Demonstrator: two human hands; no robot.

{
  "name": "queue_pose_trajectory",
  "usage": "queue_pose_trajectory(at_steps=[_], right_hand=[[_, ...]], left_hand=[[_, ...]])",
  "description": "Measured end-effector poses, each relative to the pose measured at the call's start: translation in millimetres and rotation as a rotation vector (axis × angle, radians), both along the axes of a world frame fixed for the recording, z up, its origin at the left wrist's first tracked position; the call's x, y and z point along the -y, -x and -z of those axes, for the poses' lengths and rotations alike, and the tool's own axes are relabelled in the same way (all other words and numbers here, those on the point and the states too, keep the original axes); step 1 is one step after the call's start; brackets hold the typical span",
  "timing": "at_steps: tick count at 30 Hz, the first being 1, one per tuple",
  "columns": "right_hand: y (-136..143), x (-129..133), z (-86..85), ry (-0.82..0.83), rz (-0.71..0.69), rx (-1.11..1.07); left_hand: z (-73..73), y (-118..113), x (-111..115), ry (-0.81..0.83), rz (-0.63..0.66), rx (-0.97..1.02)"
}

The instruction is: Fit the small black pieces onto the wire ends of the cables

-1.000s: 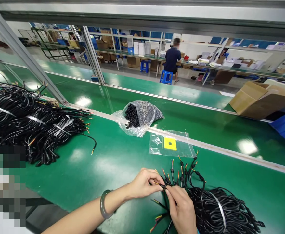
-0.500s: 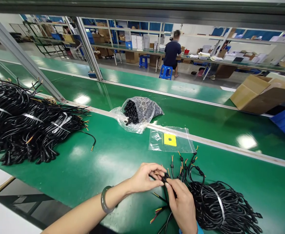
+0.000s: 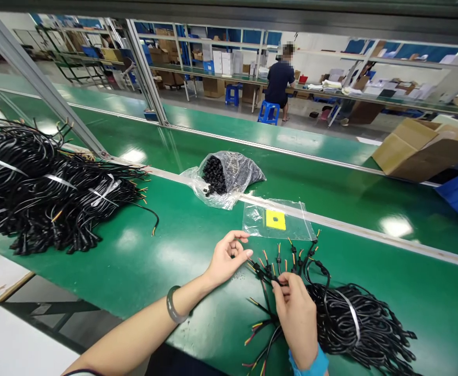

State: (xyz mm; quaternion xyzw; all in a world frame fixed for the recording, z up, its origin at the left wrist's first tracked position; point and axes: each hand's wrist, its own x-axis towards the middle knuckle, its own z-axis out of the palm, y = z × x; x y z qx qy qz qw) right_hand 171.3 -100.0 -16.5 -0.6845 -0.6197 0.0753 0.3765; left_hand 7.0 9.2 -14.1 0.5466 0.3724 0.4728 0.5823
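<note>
Pinches a black cable (image 3: 268,273) between thumb and fingers of the right hand (image 3: 296,313), below centre, seemingly to steady it. Holds the left hand (image 3: 226,261) half spread, fingers curled, near the wire tips. Has the cable bundle (image 3: 348,313) banded at lower right, probably against tangling; the open bag (image 3: 238,169) near centre, likely for easy reach; the larger cable pile (image 3: 56,183) at left.
</note>
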Motion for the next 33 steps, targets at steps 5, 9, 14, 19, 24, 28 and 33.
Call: queue_pose_trajectory(at_steps=[5,9,14,19,24,28,33], right_hand=[[-10,17,-17.2,0.125,-0.222,0.105],[-8,26,-12.3,0.102,-0.330,0.393],[-2,26,-5.0,0.069,-0.301,0.494],[-10,29,-15.0,0.125,-0.390,0.434],[-17,31,-16.9,0.164,-0.413,0.388],[-21,27,-10.1,0.046,-0.361,0.293],[-23,21,6.1,-0.158,-0.135,0.272]], left_hand=[[-7.7,-1,-1,0.034,-0.054,0.056],[-10.2,1,-4,0.046,-0.076,0.105],[-8.1,3,-10,0.060,-0.131,0.155],[-4.4,4,-16,0.079,-0.174,0.155],[-2.7,4,-19,0.084,-0.180,0.162],[0.2,3,-18,0.089,-0.213,0.144],[1.2,10,-41,-0.030,-0.268,-0.063]])
